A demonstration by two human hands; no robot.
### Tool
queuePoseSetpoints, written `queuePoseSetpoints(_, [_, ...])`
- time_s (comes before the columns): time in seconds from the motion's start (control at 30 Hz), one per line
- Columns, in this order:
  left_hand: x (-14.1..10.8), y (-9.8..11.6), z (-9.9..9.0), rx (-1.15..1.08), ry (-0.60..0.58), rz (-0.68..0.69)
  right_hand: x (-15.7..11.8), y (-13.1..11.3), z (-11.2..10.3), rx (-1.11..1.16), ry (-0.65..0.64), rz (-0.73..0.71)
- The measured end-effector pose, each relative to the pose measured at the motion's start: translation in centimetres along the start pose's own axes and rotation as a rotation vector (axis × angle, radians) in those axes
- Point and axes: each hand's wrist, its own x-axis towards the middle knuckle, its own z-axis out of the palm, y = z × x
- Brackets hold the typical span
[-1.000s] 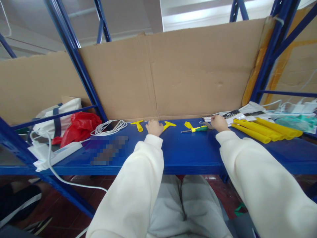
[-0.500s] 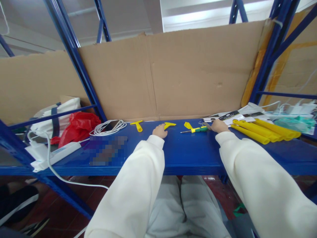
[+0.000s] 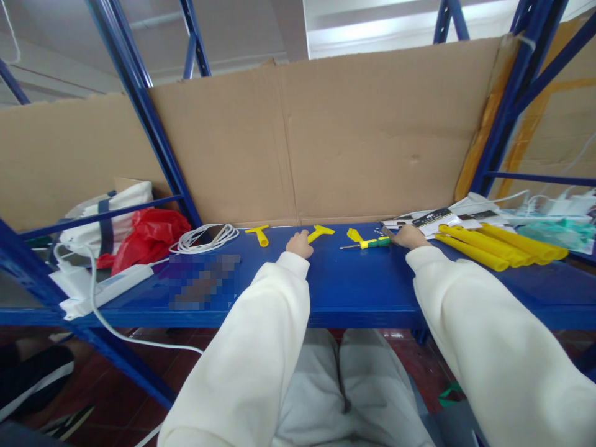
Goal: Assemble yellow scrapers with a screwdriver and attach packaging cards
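Head view: one yellow T-piece (image 3: 321, 232) is being handled, a second T-piece (image 3: 262, 238) lying untouched left of your left hand (image 3: 299, 244), work seemingly partway. You're holding the first by its stem, crossbar jutting right; your right hand (image 3: 410, 236) is touching a thin grey piece (image 3: 388, 232), closure unclear.

Left fingers (image 3: 305, 236) grip yellow T-shaped piece (image 3: 321, 233) — right fingers (image 3: 401, 234) near screwdriver (image 3: 374, 243).

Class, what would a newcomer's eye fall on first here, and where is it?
Probably the bright yellow plastic-looking tubes lying side by side on the right of the blue metal shelf. Next, the crumpled red plastic bundle at the left, then the left hand holding a yellow T-shaped piece near the middle.
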Motion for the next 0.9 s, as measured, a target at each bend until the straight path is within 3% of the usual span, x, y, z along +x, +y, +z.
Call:
queuePoseSetpoints(0.17, [-0.1,0.3,-0.4,-0.011,0.053,-0.002,0.1,-0.4,-0.2,-0.026,-0.098,0.081])
queuePoseSetpoints(0.4, [-0.2,0.7,-0.6,0.02,0.056,0.096,0.5,-0.4,-0.6,0.058,0.007,0.077])
queuePoseSetpoints(0.6, [-0.2,1.0,-0.1,-0.007,-0.057,0.169,-1.1,-2.8,-1.6,0.516,-0.001,-0.027])
queuePoseSetpoints(0.73, [-0.3,1.4,0.2,-0.075,-0.028,0.232,-3.0,-5.4,-2.1,0.778,-0.113,-0.151])
queuePoseSetpoints(0.9, [-0.5,1.9,0.1,-0.144,-0.006,0.28,-4.4,-7.1,-2.1,0.926,-0.217,-0.167])
